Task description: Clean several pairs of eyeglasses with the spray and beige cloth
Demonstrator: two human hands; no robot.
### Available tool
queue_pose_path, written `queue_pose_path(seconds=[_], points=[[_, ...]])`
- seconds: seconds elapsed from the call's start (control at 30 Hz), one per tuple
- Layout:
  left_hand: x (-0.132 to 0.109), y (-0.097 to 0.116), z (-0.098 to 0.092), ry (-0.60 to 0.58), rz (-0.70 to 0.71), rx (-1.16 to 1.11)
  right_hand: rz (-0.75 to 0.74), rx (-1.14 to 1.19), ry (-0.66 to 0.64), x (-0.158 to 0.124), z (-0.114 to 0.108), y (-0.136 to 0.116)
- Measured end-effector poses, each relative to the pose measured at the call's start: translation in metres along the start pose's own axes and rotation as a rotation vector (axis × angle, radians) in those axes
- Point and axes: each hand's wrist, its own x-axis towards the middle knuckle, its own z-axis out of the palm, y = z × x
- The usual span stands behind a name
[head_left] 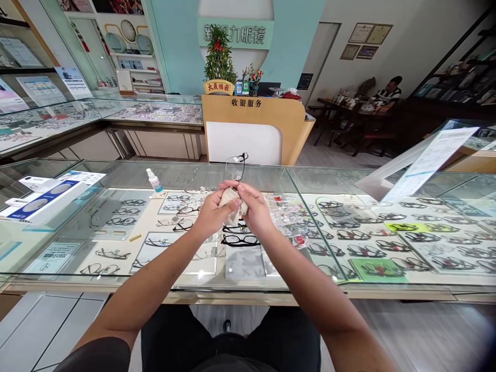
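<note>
Above the glass counter, my left hand (211, 211) is closed on a crumpled beige cloth (229, 198), its thumb pressed across the front. My right hand (256, 207) is closed around the other side of the same cloth, fingers meeting those of the left. A pair of eyeglasses (244, 164) with a thin dark frame sticks up beyond my fingertips. One lens and a temple hinge show; the rest is hidden by the hands and cloth. Below my hands, black-framed glasses (240, 240) lie inside the display case.
A white spray bottle (154, 180) stands on the glass counter (186, 173) to the left. Boxes and leaflets (46, 199) lie farther left. A slanted sign holder (426, 163) stands at right. Beyond are a wooden cashier desk (253, 111) and a seated person (388, 90).
</note>
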Motion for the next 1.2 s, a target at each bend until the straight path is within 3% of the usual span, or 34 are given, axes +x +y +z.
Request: queue_pose_path(seconds=[0.3,0.67,0.77,1.0,1.1,1.2], points=[[-0.003,0.003,0.003,0.174,0.18,0.054,-0.082,-0.033,-0.121,-0.006,0.008,0.003],[0.004,0.019,-0.019,-0.188,0.12,0.25,-0.025,-0.033,0.007,0.005,-0.013,-0.01],[0.004,0.017,-0.017,-0.176,0.088,0.194,-0.036,-0.014,0.006,0.006,-0.011,-0.008],[0.001,0.01,-0.008,0.09,0.256,0.158,-0.107,-0.14,-0.099,0.0,0.001,-0.011],[0.002,0.012,-0.012,0.037,0.28,0.26,-0.098,-0.112,-0.063,0.002,-0.003,-0.009],[0.004,0.018,-0.02,-0.135,0.221,0.344,-0.065,-0.116,-0.023,0.005,-0.012,-0.009]])
